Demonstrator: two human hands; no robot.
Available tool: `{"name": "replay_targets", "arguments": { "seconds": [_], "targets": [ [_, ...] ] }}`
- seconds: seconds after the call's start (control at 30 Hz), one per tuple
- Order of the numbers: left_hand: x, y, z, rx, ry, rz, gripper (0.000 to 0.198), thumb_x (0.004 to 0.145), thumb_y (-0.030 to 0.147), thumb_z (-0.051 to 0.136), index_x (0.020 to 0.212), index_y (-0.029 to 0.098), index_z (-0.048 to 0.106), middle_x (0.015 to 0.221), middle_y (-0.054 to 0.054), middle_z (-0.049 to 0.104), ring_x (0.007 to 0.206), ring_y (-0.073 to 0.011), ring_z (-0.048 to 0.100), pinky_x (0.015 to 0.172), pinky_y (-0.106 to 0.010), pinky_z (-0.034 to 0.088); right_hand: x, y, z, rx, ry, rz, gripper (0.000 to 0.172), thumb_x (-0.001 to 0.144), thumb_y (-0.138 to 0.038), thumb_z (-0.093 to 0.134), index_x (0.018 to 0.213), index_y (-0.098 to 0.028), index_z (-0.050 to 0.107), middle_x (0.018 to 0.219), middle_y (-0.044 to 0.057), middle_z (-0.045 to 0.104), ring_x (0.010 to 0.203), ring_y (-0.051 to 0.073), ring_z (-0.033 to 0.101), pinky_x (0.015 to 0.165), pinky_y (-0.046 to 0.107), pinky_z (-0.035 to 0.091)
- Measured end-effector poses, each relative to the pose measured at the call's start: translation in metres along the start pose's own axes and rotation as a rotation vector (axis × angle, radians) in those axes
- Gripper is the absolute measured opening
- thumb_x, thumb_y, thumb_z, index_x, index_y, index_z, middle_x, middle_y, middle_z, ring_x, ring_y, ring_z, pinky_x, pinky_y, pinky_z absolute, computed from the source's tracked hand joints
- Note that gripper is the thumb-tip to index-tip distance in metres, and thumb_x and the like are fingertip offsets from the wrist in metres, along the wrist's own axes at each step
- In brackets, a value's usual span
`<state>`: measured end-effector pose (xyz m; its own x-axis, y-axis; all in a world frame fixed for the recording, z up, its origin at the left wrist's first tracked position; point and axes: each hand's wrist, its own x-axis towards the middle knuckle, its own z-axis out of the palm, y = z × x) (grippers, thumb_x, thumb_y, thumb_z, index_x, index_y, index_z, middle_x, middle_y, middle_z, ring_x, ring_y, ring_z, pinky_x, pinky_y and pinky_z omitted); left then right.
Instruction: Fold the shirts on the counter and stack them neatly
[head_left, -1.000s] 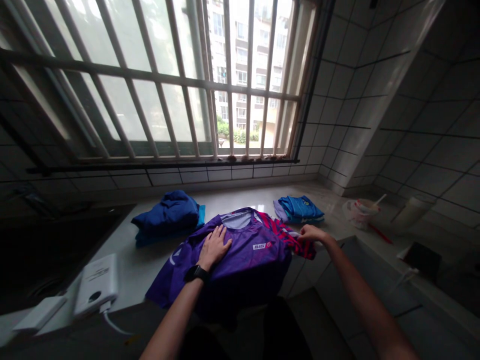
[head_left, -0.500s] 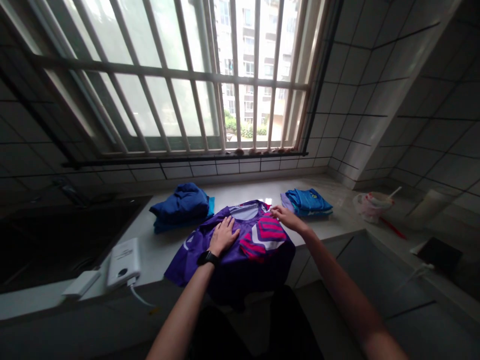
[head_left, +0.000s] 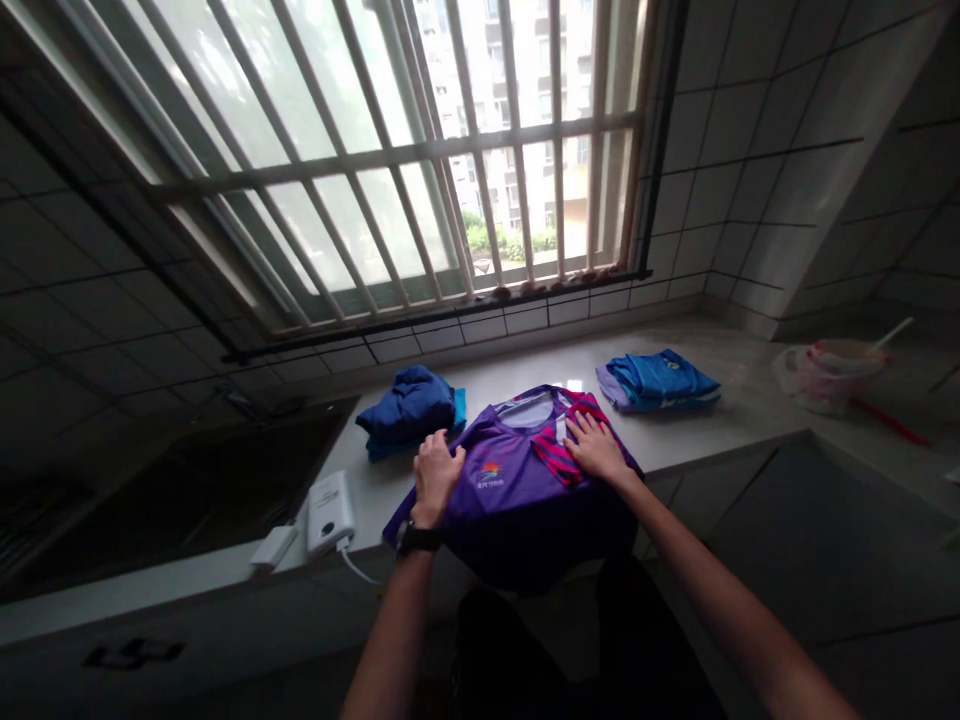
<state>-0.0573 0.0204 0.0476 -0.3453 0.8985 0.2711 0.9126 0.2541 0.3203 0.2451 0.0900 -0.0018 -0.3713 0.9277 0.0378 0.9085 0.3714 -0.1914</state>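
Observation:
A purple jersey (head_left: 517, 520) lies spread on the counter, its collar toward the window and its lower part hanging over the front edge. A small colourful logo shows on its chest. Its right sleeve, striped red and purple with some white (head_left: 559, 455), is folded inward across the front. My right hand (head_left: 598, 447) rests open on that sleeve, fingers spread. At the jersey's left side is my left hand (head_left: 437, 475), wearing a dark watch; its fingers are slightly bent and the thumb stands apart. The left sleeve is partly hidden under that hand.
Folded dark blue clothes (head_left: 412, 405) lie behind my left hand; folded blue and lilac clothes (head_left: 660, 380) lie at the right. A white power bank (head_left: 330, 512) with a cable sits beside the dark sink (head_left: 187, 490). A bagged bowl (head_left: 832, 375) stands far right.
My left hand has slid from the jersey's chest to its left side, uncovering the logo. My right hand has gone from pinching near the shoulder to lying flat on the folded sleeve. The view has shifted.

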Motion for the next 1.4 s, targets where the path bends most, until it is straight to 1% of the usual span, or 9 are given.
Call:
{"name": "replay_targets", "arguments": {
  "seconds": [0.1, 0.23, 0.5, 0.6, 0.73, 0.9, 1.03, 1.23, 1.4],
  "targets": [
    [-0.01, -0.046, -0.024, 0.098, -0.202, -0.11, 0.054, 0.074, 0.045, 0.074, 0.117, 0.014, 0.067, 0.12, -0.019, 0.069, 0.117, -0.036, 0.064, 0.097, -0.039, 0.048, 0.002, 0.004, 0.007, 0.034, 0.044, 0.034, 0.052, 0.103, -0.044, 0.033, 0.149, -0.028, 0.05, 0.166, 0.005, 0.032, 0.154, 0.03, 0.024, 0.123, 0.054, 0.022],
    [-0.003, -0.078, -0.042, -0.184, -0.308, -0.186, 0.015, 0.076, 0.034, 0.067, 0.08, 0.02, 0.071, 0.091, -0.011, 0.076, 0.102, -0.0321, 0.069, 0.085, -0.034, 0.049, 0.001, 0.0, 0.008, 0.044, 0.063, 0.085, 0.053, 0.104, -0.041, 0.031, 0.151, -0.025, 0.048, 0.167, 0.007, 0.031, 0.154, 0.028, 0.024, 0.123, 0.051, 0.023],
    [0.028, -0.01, -0.045, -0.964, -0.488, -0.18, 0.063, 0.088, 0.069, 0.045, 0.089, 0.013, 0.075, 0.088, -0.013, 0.077, 0.079, -0.0244, 0.072, 0.076, -0.036, 0.057, -0.006, -0.006, -0.002, 0.051, 0.097, 0.099, 0.058, 0.104, -0.044, 0.033, 0.155, -0.02, 0.043, 0.166, 0.011, 0.032, 0.153, 0.029, 0.027, 0.122, 0.049, 0.023],
    [0.012, 0.017, -0.023, -0.811, -0.435, 0.058, 0.061, 0.09, 0.065, 0.047, 0.101, 0.012, 0.075, 0.097, -0.015, 0.077, 0.089, -0.0272, 0.073, 0.084, -0.04, 0.058, -0.006, -0.006, -0.003, 0.061, 0.087, 0.103, 0.057, 0.104, -0.044, 0.034, 0.155, -0.02, 0.043, 0.166, 0.011, 0.03, 0.153, 0.029, 0.026, 0.122, 0.048, 0.023],
    [-0.023, 0.031, 0.025, -0.359, -0.302, 0.502, 0.051, 0.087, 0.046, 0.066, 0.131, 0.022, 0.066, 0.143, -0.014, 0.061, 0.133, -0.0297, 0.057, 0.112, -0.045, 0.046, -0.008, -0.007, 0.0, 0.07, 0.098, 0.1, 0.057, 0.103, -0.042, 0.037, 0.155, -0.019, 0.043, 0.166, 0.012, 0.031, 0.154, 0.029, 0.026, 0.123, 0.049, 0.022],
    [-0.029, 0.028, 0.054, -0.015, -0.25, 0.599, 0.04, 0.097, 0.032, 0.054, 0.136, 0.024, 0.06, 0.151, -0.014, 0.054, 0.146, -0.03, 0.042, 0.118, -0.052, 0.038, 0.001, -0.007, -0.012, 0.152, 0.064, 0.126, 0.054, 0.1, -0.038, 0.047, 0.151, -0.018, 0.049, 0.164, 0.012, 0.035, 0.152, 0.031, 0.029, 0.122, 0.049, 0.026],
    [0.003, 0.032, 0.037, -0.091, -0.207, 0.438, 0.032, 0.098, 0.026, 0.048, 0.126, 0.019, 0.063, 0.132, -0.015, 0.066, 0.13, -0.0256, 0.059, 0.11, -0.041, 0.046, 0.033, 0.011, -0.049, 0.286, -0.076, 0.154, 0.034, 0.093, -0.031, 0.061, 0.122, -0.015, 0.071, 0.132, 0.016, 0.069, 0.128, 0.031, 0.06, 0.108, 0.038, 0.045],
    [0.035, 0.028, 0.016, -0.186, -0.241, -0.068, 0.036, 0.081, 0.033, 0.069, 0.107, 0.01, 0.064, 0.114, -0.021, 0.067, 0.107, -0.0327, 0.068, 0.089, -0.04, 0.055, 0.054, 0.035, -0.071, 0.373, -0.03, 0.213, 0.051, 0.079, -0.02, 0.076, 0.127, -0.01, 0.065, 0.122, 0.017, 0.072, 0.106, 0.026, 0.071, 0.087, 0.026, 0.054],
    [0.047, 0.021, 0.012, -0.359, -0.363, -0.043, 0.001, 0.078, 0.015, 0.061, 0.078, 0.015, 0.061, 0.068, -0.004, 0.068, 0.067, -0.0206, 0.071, 0.066, -0.029, 0.055, 0.044, 0.03, -0.061, 0.466, -0.154, 0.24, 0.011, 0.07, -0.015, 0.076, 0.078, -0.009, 0.073, 0.063, 0.006, 0.072, 0.059, 0.019, 0.069, 0.057, 0.023, 0.053]
  ]
}}
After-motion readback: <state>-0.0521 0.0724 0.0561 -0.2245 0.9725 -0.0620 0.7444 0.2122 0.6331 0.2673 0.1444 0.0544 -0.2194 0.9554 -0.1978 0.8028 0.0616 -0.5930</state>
